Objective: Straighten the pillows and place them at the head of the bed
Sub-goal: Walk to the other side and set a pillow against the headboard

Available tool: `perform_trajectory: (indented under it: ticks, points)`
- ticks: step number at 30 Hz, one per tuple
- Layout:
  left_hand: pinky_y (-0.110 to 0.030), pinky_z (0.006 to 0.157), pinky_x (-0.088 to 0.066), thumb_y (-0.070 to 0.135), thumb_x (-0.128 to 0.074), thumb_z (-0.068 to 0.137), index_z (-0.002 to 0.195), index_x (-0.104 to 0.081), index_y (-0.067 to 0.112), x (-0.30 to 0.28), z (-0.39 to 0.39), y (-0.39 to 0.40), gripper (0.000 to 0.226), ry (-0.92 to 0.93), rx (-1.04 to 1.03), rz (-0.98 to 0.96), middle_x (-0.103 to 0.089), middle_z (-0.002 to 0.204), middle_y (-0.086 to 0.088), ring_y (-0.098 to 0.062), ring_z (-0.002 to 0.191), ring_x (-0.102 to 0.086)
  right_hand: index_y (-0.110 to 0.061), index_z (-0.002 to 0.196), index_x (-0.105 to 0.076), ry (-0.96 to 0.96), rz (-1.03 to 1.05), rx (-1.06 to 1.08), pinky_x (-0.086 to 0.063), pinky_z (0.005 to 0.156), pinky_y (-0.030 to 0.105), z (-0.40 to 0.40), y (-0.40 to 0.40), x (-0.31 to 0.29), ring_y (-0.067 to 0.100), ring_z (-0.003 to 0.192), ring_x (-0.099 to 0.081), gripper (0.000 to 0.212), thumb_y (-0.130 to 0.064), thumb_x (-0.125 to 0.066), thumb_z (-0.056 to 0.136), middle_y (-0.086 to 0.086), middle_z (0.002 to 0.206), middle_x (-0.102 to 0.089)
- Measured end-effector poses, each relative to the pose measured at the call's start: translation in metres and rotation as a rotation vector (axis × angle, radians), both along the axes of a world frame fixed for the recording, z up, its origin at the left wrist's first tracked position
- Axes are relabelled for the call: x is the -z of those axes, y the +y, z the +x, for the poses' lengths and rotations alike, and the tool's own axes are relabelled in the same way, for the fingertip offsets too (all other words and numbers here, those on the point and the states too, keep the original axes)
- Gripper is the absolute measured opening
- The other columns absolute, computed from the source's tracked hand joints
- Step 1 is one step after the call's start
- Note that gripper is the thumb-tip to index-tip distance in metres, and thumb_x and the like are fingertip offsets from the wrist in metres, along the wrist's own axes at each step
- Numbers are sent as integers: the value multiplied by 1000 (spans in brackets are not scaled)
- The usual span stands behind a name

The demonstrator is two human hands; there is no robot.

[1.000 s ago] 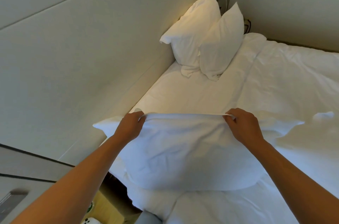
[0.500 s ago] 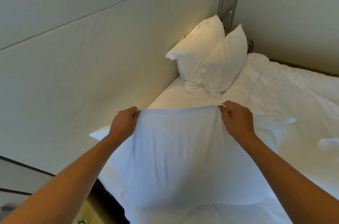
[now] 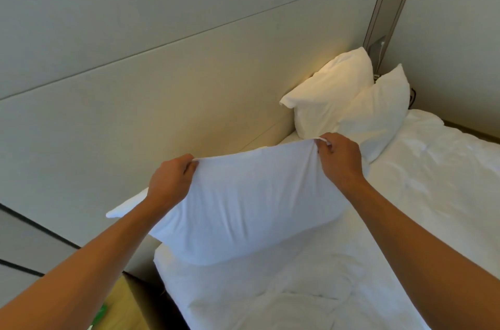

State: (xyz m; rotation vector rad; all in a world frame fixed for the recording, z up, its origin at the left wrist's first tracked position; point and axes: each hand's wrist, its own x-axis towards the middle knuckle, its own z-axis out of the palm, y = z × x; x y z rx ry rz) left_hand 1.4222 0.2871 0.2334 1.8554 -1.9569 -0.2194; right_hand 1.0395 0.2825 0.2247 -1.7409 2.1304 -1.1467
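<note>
Holding a white pillow (image 3: 243, 202) up over the bed (image 3: 405, 221).

The left hand (image 3: 170, 183) and right hand (image 3: 338, 159) are each pinching its top edge, letting it hang above the mattress; next, judging by the two propped pillows (image 3: 349, 102), it needs standing beside them against the headboard (image 3: 162, 102).

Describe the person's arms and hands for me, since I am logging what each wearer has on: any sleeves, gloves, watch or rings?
Both forearms are bare as far as the frame shows, with no sleeve in view. The left hand and right hand wear no gloves. No watch, bracelet or ring shows on either wrist or on the fingers that can be seen.
</note>
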Motion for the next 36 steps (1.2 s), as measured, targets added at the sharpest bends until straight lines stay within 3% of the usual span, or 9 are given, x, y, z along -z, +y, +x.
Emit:
perform_trajectory:
  ticks: [4, 14, 19, 22, 27, 36]
  points:
    - [-31, 54, -35, 31, -45, 104, 69, -46, 22, 25, 0, -8, 36, -10, -9, 61, -56, 62, 5, -21, 63, -56, -8, 102, -75, -31, 70, -35, -43, 80, 26, 0, -24, 26, 29, 92, -70, 30, -29, -54, 107, 9, 99, -75]
    - [-31, 52, -37, 34, -43, 104, 71, -50, 18, 48, 2, -88, 37, 55, -81, 65, -57, 62, 2, -21, 62, -56, -12, 125, -72, 32, 94, 1, -39, 92, 24, 9, -128, 26, 28, 112, -69, 36, -38, -52, 108, 8, 124, -74]
    - [-33, 53, -38, 32, -46, 104, 66, -47, 20, 83, 2, -121, 40, 134, -32, 208, -51, 58, 3, -23, 60, -55, -11, 112, -75, 45, 245, -27, -38, 86, 24, 4, -163, 66, 29, 105, -69, 33, -35, -53, 107, 9, 111, -75]
    - [-33, 54, -37, 33, -46, 105, 68, -47, 17, 105, 6, -137, 40, 184, -44, 271, -47, 57, 3, -24, 57, -51, -10, 114, -75, 56, 305, -36, -38, 86, 24, 3, -171, 92, 28, 105, -69, 31, -33, -56, 106, 10, 112, -75]
    - [-33, 52, -30, 32, -47, 105, 63, -40, 20, 115, 16, -163, 44, 198, -72, 239, -44, 55, 2, -22, 55, -43, -8, 120, -73, 46, 272, -24, -43, 89, 26, 13, -193, 105, 29, 108, -70, 32, -33, -58, 105, 11, 117, -75]
    - [-32, 51, -30, 30, -46, 104, 62, -40, 19, 84, 13, -179, 44, 198, -75, 103, -45, 55, 1, -20, 53, -42, -11, 115, -76, 51, 118, 45, -45, 88, 27, 30, -240, 63, 29, 102, -71, 36, -38, -54, 107, 10, 112, -77]
